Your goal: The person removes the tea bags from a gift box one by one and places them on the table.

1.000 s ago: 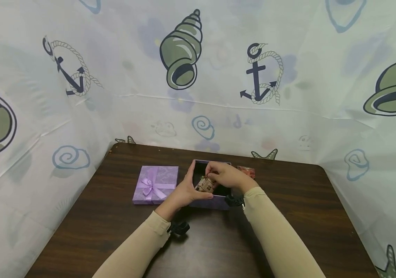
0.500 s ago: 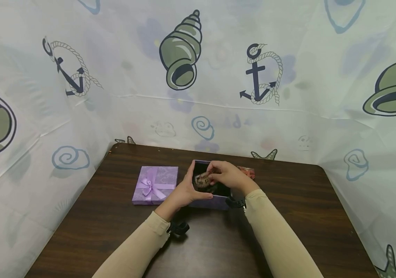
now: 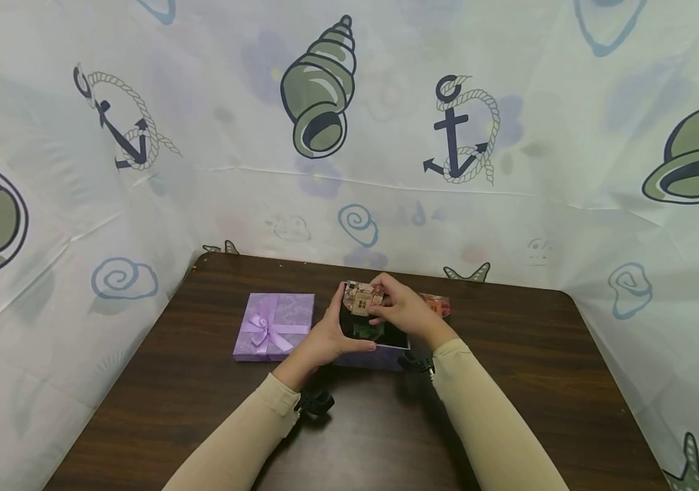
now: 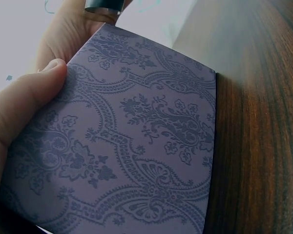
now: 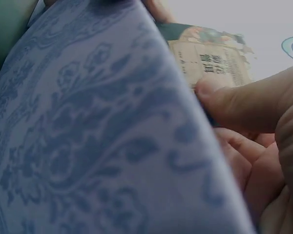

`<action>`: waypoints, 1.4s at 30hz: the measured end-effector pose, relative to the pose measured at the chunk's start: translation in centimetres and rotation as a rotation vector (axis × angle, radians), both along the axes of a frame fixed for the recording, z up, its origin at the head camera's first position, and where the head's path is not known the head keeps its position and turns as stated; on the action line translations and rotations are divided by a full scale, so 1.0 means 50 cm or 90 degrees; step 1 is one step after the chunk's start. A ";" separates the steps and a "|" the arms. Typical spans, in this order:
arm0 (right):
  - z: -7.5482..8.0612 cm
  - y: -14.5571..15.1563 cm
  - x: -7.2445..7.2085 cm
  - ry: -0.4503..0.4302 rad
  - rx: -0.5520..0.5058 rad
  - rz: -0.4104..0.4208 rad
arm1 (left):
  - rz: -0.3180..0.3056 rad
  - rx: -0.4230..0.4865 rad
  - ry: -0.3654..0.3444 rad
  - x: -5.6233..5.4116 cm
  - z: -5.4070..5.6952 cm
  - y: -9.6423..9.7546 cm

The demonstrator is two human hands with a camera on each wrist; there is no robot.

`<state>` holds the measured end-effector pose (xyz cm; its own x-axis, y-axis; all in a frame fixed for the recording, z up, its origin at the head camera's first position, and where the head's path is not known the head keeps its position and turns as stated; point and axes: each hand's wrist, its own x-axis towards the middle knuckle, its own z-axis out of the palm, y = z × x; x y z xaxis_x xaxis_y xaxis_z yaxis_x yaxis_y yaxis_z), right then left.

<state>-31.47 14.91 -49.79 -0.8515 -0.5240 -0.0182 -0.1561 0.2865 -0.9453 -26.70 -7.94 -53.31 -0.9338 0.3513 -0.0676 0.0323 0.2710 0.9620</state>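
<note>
My left hand point(image 3: 326, 339) grips the left side of a purple gift box point(image 3: 369, 359), its thumb along the front rim. In the left wrist view, the thumb lies on the box's patterned wall point(image 4: 132, 117). My right hand point(image 3: 409, 311) pinches a small beige printed packet point(image 3: 359, 299) between thumb and fingers, over the back left of the open box. Lines of dark print show on the packet point(image 5: 215, 63) in the right wrist view, partly hidden by the box wall. Inside the dark box lies a green piece point(image 3: 369, 331).
Left of the box lies its purple lid point(image 3: 290, 310), with a ribbon bow point(image 3: 260, 330). A red printed packet point(image 3: 440, 304) sits to the right, partly behind my right hand. All stand on a dark wooden table point(image 3: 202, 327) against a printed cloth backdrop point(image 3: 239, 204).
My right hand has raised the beige packet from inside the box toward its back left rim, tilting it to face up. The green piece now shows below. My left hand has stayed still.
</note>
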 end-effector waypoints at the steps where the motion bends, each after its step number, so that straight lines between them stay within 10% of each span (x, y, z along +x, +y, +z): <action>1: -0.001 0.001 0.001 0.000 -0.013 -0.002 | 0.000 0.001 -0.001 0.000 0.000 0.000; 10: -0.012 0.017 0.021 0.109 -0.064 -0.051 | 0.003 0.016 -0.002 -0.003 -0.006 0.001; 21: -0.019 0.040 0.084 0.189 -0.185 -0.304 | -0.001 -0.005 0.006 0.001 -0.005 0.007; 32: -0.025 0.090 0.129 0.234 -0.172 -0.366 | -0.001 -0.004 0.003 0.000 -0.010 0.002; 42: -0.145 0.150 0.112 0.248 -0.341 -0.470 | 0.008 -0.026 0.014 0.000 -0.009 0.001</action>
<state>-25.88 22.42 -57.02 -0.8637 0.2830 0.4170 -0.4384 -0.0137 -0.8987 -26.68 -7.90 -53.75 -0.9396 0.3368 -0.0608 0.0500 0.3109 0.9491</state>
